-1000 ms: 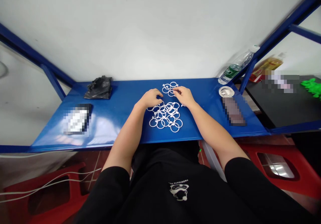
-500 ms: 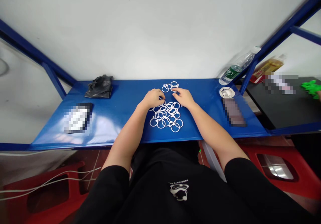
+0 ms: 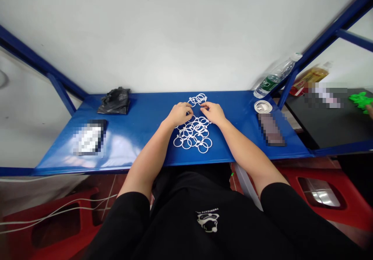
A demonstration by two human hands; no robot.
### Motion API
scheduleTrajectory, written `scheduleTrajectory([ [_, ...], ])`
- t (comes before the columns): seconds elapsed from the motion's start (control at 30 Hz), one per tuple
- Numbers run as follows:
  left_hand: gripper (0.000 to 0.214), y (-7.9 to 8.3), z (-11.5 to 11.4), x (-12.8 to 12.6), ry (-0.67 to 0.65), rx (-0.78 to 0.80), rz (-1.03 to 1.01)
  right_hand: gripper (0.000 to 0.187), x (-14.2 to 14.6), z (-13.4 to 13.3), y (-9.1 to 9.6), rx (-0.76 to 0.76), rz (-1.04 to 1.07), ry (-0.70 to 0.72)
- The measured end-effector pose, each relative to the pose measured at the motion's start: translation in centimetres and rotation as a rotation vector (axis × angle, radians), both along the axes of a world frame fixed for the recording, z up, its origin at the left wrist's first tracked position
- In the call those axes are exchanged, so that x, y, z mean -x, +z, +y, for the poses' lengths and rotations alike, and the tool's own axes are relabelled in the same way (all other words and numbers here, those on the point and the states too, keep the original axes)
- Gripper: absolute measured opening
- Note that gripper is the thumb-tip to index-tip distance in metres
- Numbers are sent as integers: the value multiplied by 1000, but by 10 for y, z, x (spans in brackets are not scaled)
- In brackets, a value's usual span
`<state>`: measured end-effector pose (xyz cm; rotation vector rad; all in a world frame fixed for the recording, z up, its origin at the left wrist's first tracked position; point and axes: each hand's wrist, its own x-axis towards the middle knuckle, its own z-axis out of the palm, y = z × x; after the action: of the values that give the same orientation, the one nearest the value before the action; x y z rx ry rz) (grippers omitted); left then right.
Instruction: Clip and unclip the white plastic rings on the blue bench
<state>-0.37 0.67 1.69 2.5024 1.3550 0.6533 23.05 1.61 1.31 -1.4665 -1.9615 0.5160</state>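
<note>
On the tabletop (image 3: pixel 140 143), linked plastic rings (image 3: pixel 194 137) lie centrally, with a crumpled plastic bag (image 3: pixel 114 101) and a pixelated flat object (image 3: pixel 89 137) to their left, and a coiled cable (image 3: pixel 263 106) to their right, before a plastic bottle (image 3: pixel 272 82).

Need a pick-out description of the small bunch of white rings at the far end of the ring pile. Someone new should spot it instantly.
Find the blue metal table, then the heap of white plastic rings at its middle, under the person's left hand and right hand. Just beyond the hands sits a small cluster of the same rings. It is the only bunch on the far side of both hands, with the right fingertips at its near edge.
</note>
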Motion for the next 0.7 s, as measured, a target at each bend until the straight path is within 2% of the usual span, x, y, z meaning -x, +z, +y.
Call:
scheduleTrajectory([
  [0.1, 15, 3, -1, -2, 30, -36, -47, 21, 0, -2, 3, -30, 33, 50],
  [0.23, 16, 7, -2, -4, 114, -68, -144, 30, 2, -7, 8, -17, 75, 197],
  [0.33, 15, 7, -2, -5, 126, -93, -214, 30, 4, -10, 8, -15, 51, 271],
  [0.7, 16, 4, -5, -8, 17, -59, -262, 20, 3, -8, 8, -26, 71, 216],
])
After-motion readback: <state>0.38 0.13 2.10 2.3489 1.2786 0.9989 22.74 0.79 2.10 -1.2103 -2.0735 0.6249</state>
